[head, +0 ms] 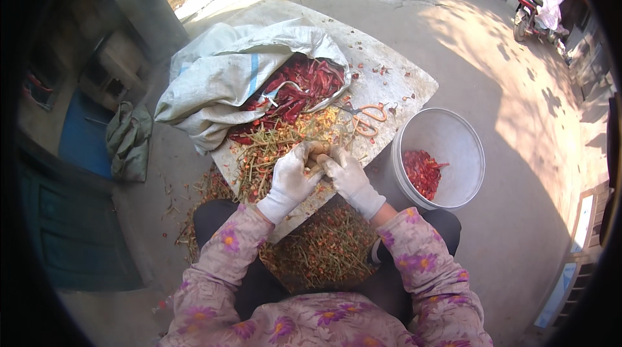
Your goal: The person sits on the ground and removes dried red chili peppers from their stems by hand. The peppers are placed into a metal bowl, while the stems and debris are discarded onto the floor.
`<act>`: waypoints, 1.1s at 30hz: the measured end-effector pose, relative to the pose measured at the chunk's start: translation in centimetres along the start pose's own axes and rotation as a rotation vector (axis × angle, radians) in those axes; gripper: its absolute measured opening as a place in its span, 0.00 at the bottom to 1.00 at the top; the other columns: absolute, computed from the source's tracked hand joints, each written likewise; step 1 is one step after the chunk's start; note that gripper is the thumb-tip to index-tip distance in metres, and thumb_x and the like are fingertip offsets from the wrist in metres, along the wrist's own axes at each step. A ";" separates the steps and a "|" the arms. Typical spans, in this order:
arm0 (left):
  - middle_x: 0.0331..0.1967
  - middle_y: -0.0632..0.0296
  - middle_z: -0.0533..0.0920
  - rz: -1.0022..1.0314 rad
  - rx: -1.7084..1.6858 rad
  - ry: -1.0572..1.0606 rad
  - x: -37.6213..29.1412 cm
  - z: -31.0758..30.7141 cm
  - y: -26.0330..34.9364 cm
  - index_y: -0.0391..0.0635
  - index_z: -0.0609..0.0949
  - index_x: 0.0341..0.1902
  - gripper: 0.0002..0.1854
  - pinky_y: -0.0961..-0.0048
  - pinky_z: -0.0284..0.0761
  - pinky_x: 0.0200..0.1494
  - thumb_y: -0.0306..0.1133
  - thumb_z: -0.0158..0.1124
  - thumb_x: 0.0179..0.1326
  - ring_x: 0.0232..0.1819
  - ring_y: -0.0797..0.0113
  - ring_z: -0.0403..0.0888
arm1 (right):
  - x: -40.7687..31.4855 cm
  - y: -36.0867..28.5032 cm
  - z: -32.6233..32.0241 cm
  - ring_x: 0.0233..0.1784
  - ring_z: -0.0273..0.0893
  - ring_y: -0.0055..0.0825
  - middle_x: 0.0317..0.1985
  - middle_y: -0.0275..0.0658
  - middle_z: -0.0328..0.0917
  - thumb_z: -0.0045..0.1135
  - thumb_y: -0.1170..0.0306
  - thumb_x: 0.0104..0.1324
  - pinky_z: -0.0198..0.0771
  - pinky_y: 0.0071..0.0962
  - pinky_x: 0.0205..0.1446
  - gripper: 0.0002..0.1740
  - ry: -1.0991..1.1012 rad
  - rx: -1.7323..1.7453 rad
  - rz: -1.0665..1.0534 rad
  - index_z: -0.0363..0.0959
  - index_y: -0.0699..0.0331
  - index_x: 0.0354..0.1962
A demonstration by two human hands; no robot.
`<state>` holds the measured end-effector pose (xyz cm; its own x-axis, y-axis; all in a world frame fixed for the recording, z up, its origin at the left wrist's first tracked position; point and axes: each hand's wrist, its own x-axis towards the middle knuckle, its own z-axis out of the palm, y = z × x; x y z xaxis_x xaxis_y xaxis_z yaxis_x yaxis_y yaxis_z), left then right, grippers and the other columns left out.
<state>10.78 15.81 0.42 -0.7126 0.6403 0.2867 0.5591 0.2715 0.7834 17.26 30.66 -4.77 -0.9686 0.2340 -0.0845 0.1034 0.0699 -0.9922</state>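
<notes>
In a white work glove with soiled fingertips, my left hand meets my gloved right hand above the near part of a pale board. Their fingers are bent together, and whatever may lie between them is hidden. Just beyond my hands is a pile of cut pepper stems and yellow seeds. Dried red chili peppers spill from the mouth of a white woven sack lying on the board. Scissors with orange handles rest to the right of the seeds.
A metal bucket stands at the board's right, with red chili pieces inside. More stems cover the ground between my legs. A folded green-grey sack is at left; a parked motorbike stands far right.
</notes>
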 end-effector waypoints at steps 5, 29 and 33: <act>0.47 0.54 0.83 -0.032 -0.086 -0.031 -0.1 -1.4 0.1 0.36 0.77 0.62 0.24 0.70 0.81 0.51 0.23 0.68 0.61 0.45 0.64 0.85 | -0.9 -1.4 -0.4 0.51 0.80 0.55 0.45 0.60 0.80 0.54 0.60 0.70 0.73 0.48 0.56 0.20 0.164 -0.602 -0.219 0.75 0.70 0.48; 0.28 0.61 0.80 -0.158 -0.195 -0.034 -0.9 -1.3 -0.4 0.38 0.82 0.43 0.08 0.69 0.77 0.38 0.29 0.62 0.66 0.29 0.68 0.79 | -3.0 -2.8 -0.3 0.46 0.79 0.59 0.40 0.59 0.80 0.52 0.66 0.67 0.73 0.48 0.52 0.17 -0.031 -0.452 -0.295 0.75 0.71 0.45; 0.26 0.68 0.73 -0.617 -1.078 -0.099 -1.3 -1.2 -1.4 0.39 0.78 0.52 0.13 0.73 0.76 0.33 0.37 0.56 0.75 0.22 0.75 0.69 | -3.1 -3.1 -0.8 0.42 0.81 0.44 0.37 0.54 0.79 0.48 0.68 0.67 0.74 0.39 0.48 0.19 -0.093 -0.223 -0.252 0.73 0.74 0.50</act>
<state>10.46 13.70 -0.36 -0.6715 0.6794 -0.2959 -0.5231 -0.1517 0.8387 20.15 30.47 -1.36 -0.9854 0.0939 0.1420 -0.1042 0.3268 -0.9393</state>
